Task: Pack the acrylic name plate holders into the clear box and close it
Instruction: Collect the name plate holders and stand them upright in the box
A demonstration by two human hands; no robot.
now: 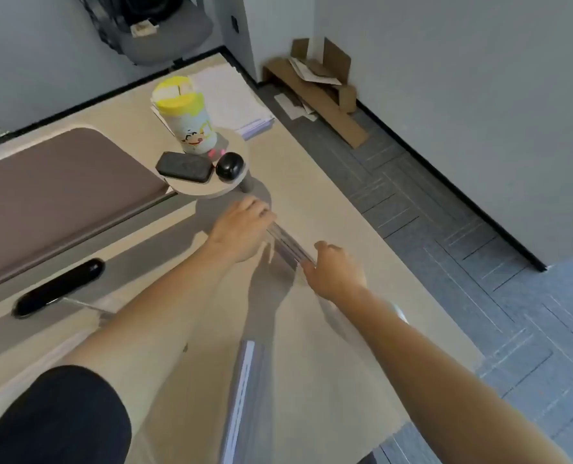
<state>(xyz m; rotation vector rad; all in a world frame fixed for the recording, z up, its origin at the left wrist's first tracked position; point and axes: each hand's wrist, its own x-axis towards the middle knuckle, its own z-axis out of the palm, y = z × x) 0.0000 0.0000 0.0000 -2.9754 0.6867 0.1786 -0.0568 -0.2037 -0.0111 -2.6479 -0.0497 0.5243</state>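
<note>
A stack of clear acrylic name plate holders (pixel 286 244) is held just above the beige table (pixel 328 195), slanting from upper left to lower right. My left hand (pixel 241 229) grips its far end and my right hand (pixel 335 272) grips its near end. Another long clear acrylic piece (pixel 243 393), possibly part of the clear box, lies near the table's front edge between my forearms. A faint clear edge (pixel 400 313) shows under my right forearm. The frame is blurred, so the box itself is hard to make out.
A small round stand (pixel 211 190) carries a yellow-lidded canister (pixel 186 117), a black case (pixel 184 166) and a black mouse (pixel 229 166). Papers (pixel 231 98) lie behind it. A brown mat (pixel 50 192) and a black oblong object (pixel 59 286) sit left. Cardboard (pixel 315 92) lies on the floor.
</note>
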